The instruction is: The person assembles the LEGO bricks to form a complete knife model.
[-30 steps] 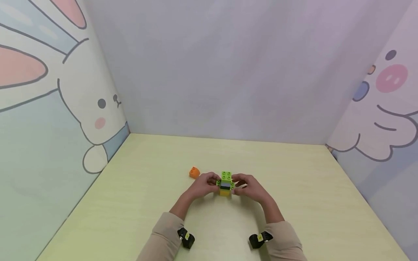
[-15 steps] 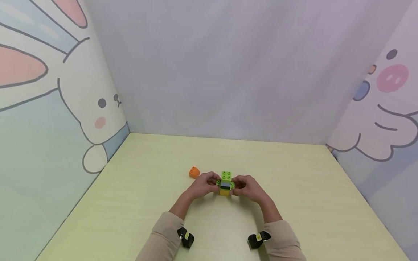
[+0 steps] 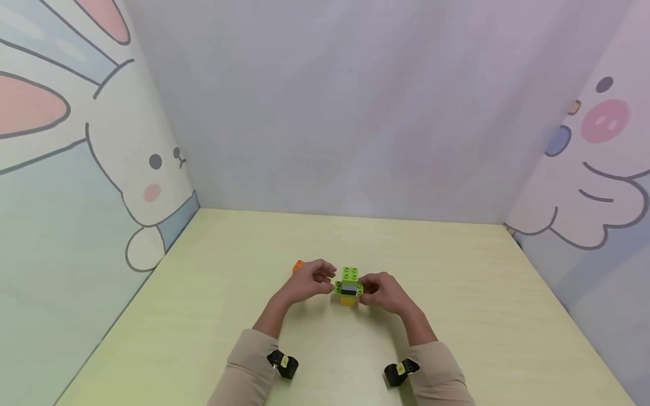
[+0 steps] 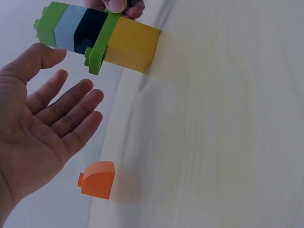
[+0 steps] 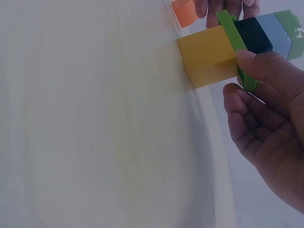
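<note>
A small tower of toy building bricks (image 3: 348, 288) stands upright on the table. From the bottom it has a yellow brick (image 5: 208, 57), a thin green plate (image 4: 102, 45) sticking out at both sides, a black brick (image 4: 89, 29), a light blue-grey one and a green one on top. My right hand (image 3: 387, 293) pinches the right end of the green plate between thumb and fingers. My left hand (image 4: 45, 111) is spread beside the tower's left side, fingers apart and off the plate. An orange curved brick (image 4: 98, 180) lies beyond the left hand, partly hidden by it in the head view.
The pale wood-look table (image 3: 228, 316) reaches back to a plain light curtain wall (image 3: 330, 113). Side panels carry a cartoon rabbit (image 3: 147, 163) on the left and a pig-like figure (image 3: 604, 158) on the right. A black wrist camera (image 3: 283, 364) sits at the left sleeve.
My left hand has let go of the tower's left side and moved left with fingers opening, now covering part of the orange brick. The right hand has closed its fingers on the plate's right end.
</note>
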{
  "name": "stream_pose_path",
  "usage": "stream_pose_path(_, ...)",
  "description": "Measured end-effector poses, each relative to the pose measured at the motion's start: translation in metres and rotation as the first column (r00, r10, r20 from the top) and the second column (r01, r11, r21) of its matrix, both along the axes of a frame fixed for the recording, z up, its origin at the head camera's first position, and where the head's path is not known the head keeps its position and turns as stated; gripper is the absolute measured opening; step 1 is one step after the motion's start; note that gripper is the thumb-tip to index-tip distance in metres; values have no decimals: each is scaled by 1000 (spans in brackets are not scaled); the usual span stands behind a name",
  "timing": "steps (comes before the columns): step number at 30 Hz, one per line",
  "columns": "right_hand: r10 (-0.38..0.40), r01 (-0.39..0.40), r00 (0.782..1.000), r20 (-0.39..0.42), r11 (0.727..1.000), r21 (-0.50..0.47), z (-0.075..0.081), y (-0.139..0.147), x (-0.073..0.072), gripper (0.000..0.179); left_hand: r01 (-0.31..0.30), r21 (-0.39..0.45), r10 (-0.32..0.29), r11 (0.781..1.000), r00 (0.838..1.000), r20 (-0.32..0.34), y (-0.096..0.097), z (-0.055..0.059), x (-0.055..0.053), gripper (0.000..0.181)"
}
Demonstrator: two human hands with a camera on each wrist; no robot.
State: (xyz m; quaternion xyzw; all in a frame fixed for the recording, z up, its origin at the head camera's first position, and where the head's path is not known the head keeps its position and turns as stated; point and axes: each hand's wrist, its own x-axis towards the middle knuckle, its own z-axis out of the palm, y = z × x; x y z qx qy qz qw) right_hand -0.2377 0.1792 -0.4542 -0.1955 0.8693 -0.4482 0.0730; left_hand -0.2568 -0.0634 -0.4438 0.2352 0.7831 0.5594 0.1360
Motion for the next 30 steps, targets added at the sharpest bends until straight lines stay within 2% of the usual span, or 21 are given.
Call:
stream_pose_path(7, -31, 31, 1000, 0, 1000, 3, 0, 0, 1, 35, -1, -31, -1, 1000, 998, -60, -5, -1, 3, 40)
stream_pose_path(13, -28, 28, 1000, -6, 999, 15, 2, -2, 2, 36, -102, -112, 83, 989, 984, -160, -25, -1, 5, 47)
stream_pose_path(17, -18, 19, 1000, -22, 999, 30, 3, -2, 1, 35, -160, -138, 136, 977, 976, -170, -35, -2, 3, 47)
stream_pose_path(23, -1, 1, 1000, -20, 999, 36, 2, 0, 1, 32, -207, -131, 183, 969, 967, -175, -43, -3, 1, 47)
stream_pose_path(30, -22, 22, 1000, 1, 1000, 21, 2, -2, 2, 33, -273, -126, 248, 954, 951, -182, -51, -3, -4, 45)
